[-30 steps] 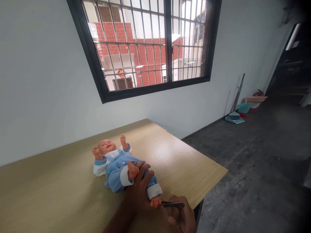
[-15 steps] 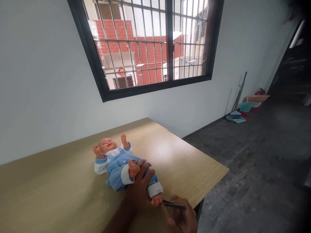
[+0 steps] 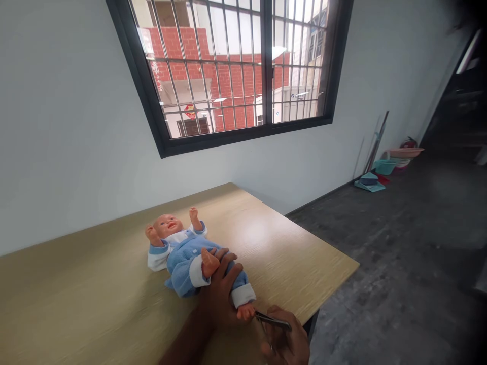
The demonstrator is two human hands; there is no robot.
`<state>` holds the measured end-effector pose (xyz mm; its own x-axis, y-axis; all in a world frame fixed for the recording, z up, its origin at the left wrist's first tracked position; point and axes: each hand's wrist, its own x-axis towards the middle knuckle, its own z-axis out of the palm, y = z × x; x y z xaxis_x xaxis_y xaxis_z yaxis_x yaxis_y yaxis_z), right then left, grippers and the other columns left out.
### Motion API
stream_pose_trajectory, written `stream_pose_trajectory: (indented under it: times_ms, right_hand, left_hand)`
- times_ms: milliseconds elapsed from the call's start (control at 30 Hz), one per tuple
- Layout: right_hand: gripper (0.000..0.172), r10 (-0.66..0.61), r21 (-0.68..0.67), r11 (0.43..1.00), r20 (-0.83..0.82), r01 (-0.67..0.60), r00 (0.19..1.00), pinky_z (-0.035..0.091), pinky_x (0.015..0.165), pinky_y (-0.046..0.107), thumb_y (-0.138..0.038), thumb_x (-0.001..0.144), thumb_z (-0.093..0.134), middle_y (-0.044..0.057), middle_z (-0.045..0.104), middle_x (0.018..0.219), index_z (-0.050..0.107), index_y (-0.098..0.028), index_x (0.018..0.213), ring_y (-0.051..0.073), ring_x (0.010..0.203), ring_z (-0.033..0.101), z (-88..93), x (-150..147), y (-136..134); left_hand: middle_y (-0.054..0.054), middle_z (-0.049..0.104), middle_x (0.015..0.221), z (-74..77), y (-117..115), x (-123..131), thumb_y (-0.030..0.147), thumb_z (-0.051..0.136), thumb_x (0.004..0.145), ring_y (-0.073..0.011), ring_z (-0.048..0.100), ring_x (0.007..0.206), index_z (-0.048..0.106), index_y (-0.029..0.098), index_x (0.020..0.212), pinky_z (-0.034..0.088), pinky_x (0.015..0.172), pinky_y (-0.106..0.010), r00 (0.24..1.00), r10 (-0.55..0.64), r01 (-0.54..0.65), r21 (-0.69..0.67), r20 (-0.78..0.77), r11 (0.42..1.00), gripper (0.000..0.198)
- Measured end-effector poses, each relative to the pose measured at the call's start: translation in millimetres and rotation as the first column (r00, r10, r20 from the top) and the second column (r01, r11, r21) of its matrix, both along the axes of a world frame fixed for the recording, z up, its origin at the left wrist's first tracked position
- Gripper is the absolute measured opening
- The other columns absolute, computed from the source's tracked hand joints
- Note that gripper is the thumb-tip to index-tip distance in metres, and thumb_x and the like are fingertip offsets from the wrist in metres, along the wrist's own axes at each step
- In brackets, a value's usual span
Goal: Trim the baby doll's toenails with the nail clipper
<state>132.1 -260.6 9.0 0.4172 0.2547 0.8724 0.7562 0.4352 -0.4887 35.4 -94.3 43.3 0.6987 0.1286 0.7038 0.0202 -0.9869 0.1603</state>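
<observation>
A baby doll [image 3: 182, 253] in a light blue suit with white cuffs lies on its back on the wooden table [image 3: 95, 284]. My left hand [image 3: 218, 294] is wrapped round the doll's nearer leg, holding it just above the bare foot [image 3: 245, 313]. The doll's other foot rests raised against my fingers. My right hand [image 3: 287, 342] grips a small metal nail clipper [image 3: 273, 320], whose tip touches the toes of the held foot. Part of my right hand is cut off by the frame's bottom edge.
The table's right edge and near corner [image 3: 353, 263] lie close to my right hand. Beyond is dark concrete floor. A barred window [image 3: 243, 71] is in the white wall. Basins and a dustpan [image 3: 384, 170] stand by the far wall.
The view has shifted slightly. My hands, the clipper and the doll keep the same hold and place.
</observation>
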Motion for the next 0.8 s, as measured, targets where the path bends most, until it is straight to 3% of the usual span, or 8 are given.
stream_pose_trajectory:
  times_ms: [333, 567, 800]
  right_hand:
    - [0.039, -0.024, 0.006, 1.000, 0.044, 0.024, 0.999, 0.053, 0.053, 0.021, -0.052, 0.109, 0.052, -0.004, 0.062, 0.071, 0.060, -0.016, 0.094, 0.009, 0.056, 0.061, 9.0, 0.4, -4.0]
    - [0.045, -0.017, 0.000, 1.000, 0.009, 0.017, 1.000, 0.046, 0.047, 0.023, -0.060, 0.103, 0.059, -0.006, 0.053, 0.058, 0.061, -0.017, 0.090, 0.010, 0.047, 0.052, 2.6, -0.4, -0.3]
    - [0.040, -0.047, 0.012, 0.999, 0.055, 0.046, 0.997, 0.053, 0.052, 0.021, -0.052, 0.109, 0.051, -0.006, 0.056, 0.064, 0.060, -0.016, 0.093, 0.009, 0.052, 0.058, 6.2, -0.1, -3.4]
  left_hand:
    - [-0.019, 0.060, 0.131, 2.4, -0.9, -0.3, 0.072, 0.064, 0.074, -0.0480, 0.047, 0.134, 0.058, 0.019, 0.123, 0.025, 0.116, -0.077, 1.000, 0.006, -0.006, -0.004, -0.010, 1.000, 0.072]
    - [-0.020, 0.060, 0.131, 3.8, -1.0, -0.7, 0.068, 0.066, 0.072, -0.0487, 0.046, 0.134, 0.057, 0.019, 0.123, 0.027, 0.113, -0.076, 1.000, 0.004, -0.004, -0.014, -0.015, 1.000, 0.071]
    - [-0.019, 0.061, 0.132, 3.1, -0.1, -1.3, 0.077, 0.064, 0.072, -0.0463, 0.049, 0.134, 0.060, 0.019, 0.121, 0.024, 0.118, -0.076, 1.000, -0.001, 0.001, -0.026, -0.017, 1.000, 0.076]
